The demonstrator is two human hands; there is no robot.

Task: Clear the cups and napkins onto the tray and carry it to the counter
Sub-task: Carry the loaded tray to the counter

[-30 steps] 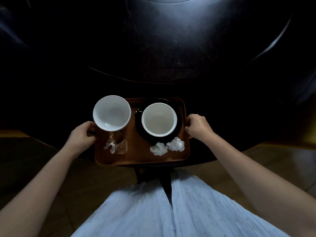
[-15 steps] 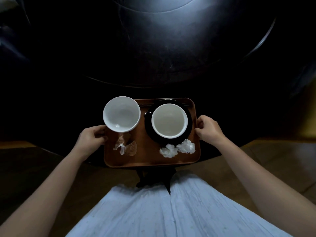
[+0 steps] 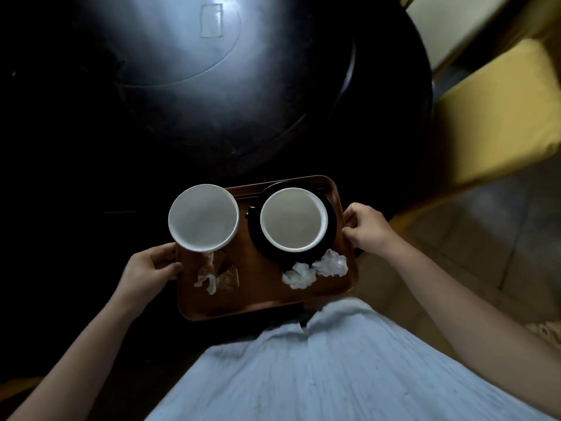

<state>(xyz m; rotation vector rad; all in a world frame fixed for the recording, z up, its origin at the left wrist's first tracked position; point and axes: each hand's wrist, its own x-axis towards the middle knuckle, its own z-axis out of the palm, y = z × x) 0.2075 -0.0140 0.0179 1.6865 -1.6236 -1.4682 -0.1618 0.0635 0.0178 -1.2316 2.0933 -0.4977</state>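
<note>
A brown tray [image 3: 261, 302] is held in front of me, tilted slightly, near the round table's edge. My left hand [image 3: 148, 268] grips its left rim and my right hand [image 3: 365, 229] grips its right rim. On the tray stand a white cup [image 3: 203, 217] at the left and a second white cup [image 3: 294, 219] on a black saucer [image 3: 331, 235] at the right. Two crumpled white napkins [image 3: 315, 268] lie in front of the saucer. A torn wrapper [image 3: 217, 275] lies below the left cup.
A dark round table [image 3: 188, 92] fills the upper view. A yellow cushioned chair [image 3: 498, 110] stands at the right, over a tiled floor [image 3: 473, 238]. My pale skirt [image 3: 303, 369] fills the bottom.
The view has swung left to right: the tray and both hands sit further right in the frame, and the yellow chair has come into sight. Both hands keep their grip.
</note>
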